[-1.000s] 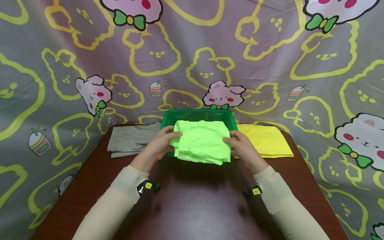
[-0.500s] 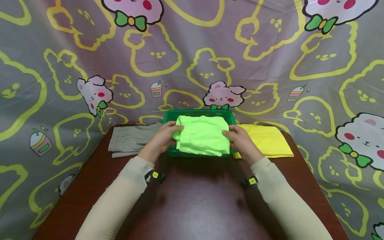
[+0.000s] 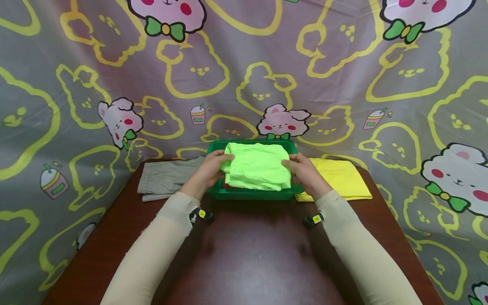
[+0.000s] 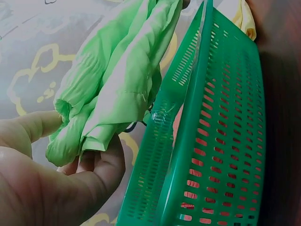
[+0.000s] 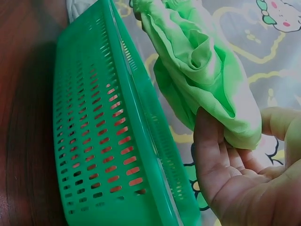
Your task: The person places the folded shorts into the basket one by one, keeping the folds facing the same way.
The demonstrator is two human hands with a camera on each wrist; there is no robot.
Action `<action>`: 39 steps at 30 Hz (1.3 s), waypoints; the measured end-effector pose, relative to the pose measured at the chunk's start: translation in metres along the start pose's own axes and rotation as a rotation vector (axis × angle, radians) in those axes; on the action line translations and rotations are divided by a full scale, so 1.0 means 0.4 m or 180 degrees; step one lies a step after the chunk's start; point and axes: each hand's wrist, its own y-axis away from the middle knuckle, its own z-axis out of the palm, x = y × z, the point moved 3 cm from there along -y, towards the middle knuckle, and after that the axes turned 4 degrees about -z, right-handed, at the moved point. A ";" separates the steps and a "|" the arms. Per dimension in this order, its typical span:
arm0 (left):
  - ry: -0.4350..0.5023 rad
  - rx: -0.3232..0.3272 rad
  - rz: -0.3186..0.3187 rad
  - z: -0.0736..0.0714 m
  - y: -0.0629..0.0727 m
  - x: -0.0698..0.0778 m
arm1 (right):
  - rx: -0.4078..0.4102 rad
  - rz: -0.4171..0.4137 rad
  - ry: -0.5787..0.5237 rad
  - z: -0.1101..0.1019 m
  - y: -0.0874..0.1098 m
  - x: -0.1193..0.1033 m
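Observation:
Both hands hold a folded pair of neon-green shorts (image 3: 259, 166) with a gathered elastic waistband, above the green plastic basket (image 3: 253, 195). My left hand (image 3: 206, 171) pinches the waistband end, thumb on one face and fingers underneath, as the left wrist view confirms. At the opposite end, my right hand (image 3: 306, 173) grips the fold between thumb and fingers. Both wrist views show the shorts (image 4: 117, 80) raised over the rim, apart from the basket's slotted wall (image 5: 94, 136). Something red shows through the slots, but most of the basket's inside is hidden by the shorts.
Left of the basket lies a folded grey garment (image 3: 162, 178) with an elastic waistband. A folded yellow garment (image 3: 341, 180) lies to its right. All stand at the back of the dark brown table (image 3: 251, 254), close to a cartoon-printed curtain (image 3: 228, 97).
Both hands have moved forward, away from the body, carrying the green shorts from in front of the basket to above it. The grey and yellow garments have stayed in place.

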 end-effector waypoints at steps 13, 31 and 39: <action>-0.0012 0.0089 0.0019 -0.002 -0.040 0.006 | 0.0037 0.0168 0.0029 0.003 -0.047 0.015; -0.0067 0.0379 -0.0079 0.001 -0.087 0.014 | 0.0213 0.0275 0.0229 0.008 -0.099 -0.002; -0.0244 0.0494 -0.0088 0.002 -0.096 0.005 | 0.0176 0.0327 0.0351 0.010 -0.115 0.006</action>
